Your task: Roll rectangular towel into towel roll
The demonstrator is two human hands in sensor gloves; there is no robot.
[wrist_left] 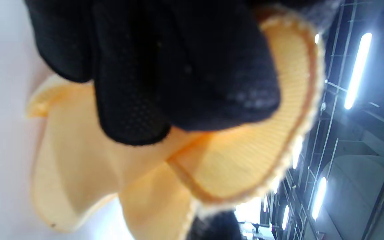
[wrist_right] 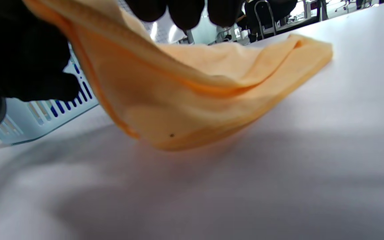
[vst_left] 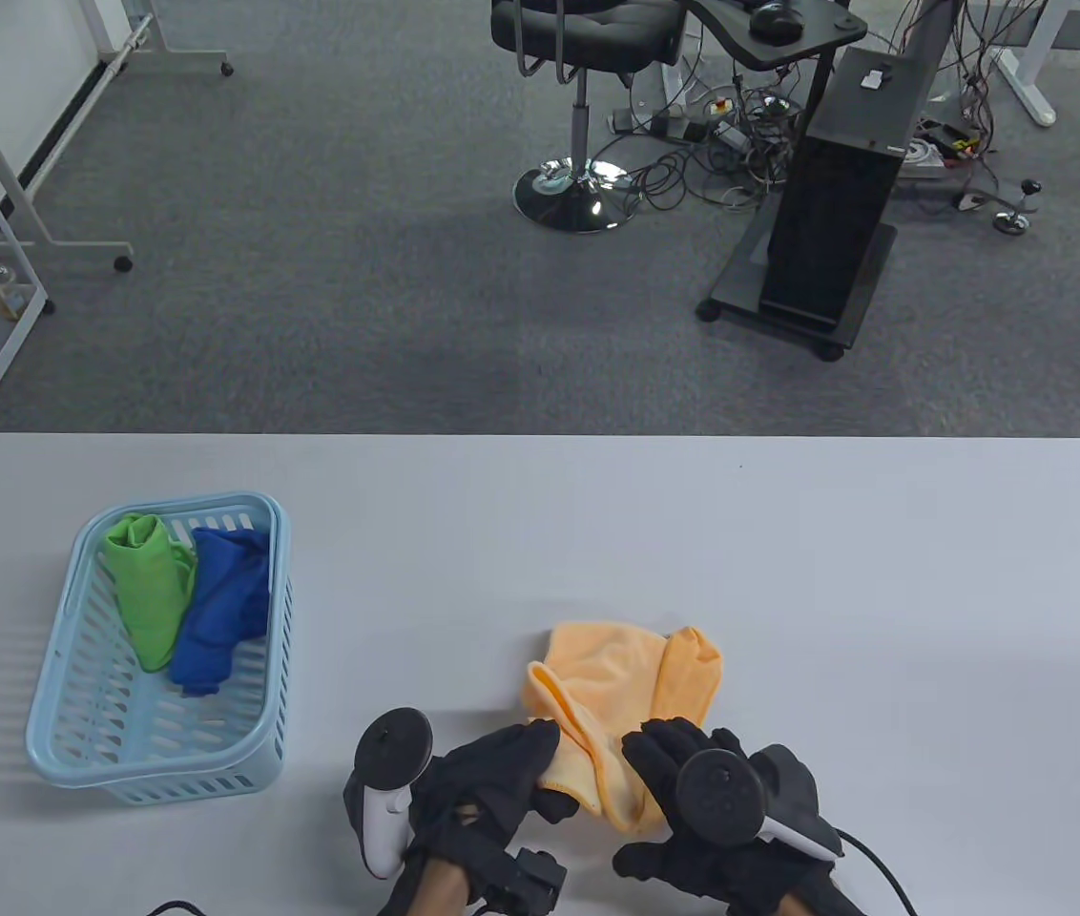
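Both gloved hands are working at the near edge of the surface (vst_left: 788,534), each taking hold of the orange towel (vst_left: 616,687). Left hand (vst_left: 492,782) is pinching the towel's near left corner; in the left wrist view its fingers (wrist_left: 165,73) are curling over the hemmed edge, so this grip is closing on cloth. Right hand (vst_left: 693,773) is gripping the towel's near right part, fingers curling over the fabric, with the tracker (vst_left: 721,784) sitting on its back. In the right wrist view the right fingertips (wrist_right: 185,13) are hanging just above the towel, and the near edge is lifting off the surface while the far end is lying flat and crumpled.

Left of the towel, well apart from it, a pale blue basket (vst_left: 53,687) is standing on the surface. Inside it a green cloth (vst_left: 147,592) and a blue cloth (vst_left: 220,611) are lying side by side, touching.

Beyond the towel, past the surface's far edge, a black chair (vst_left: 578,57) and a black stand (vst_left: 836,200) are standing on grey carpet.
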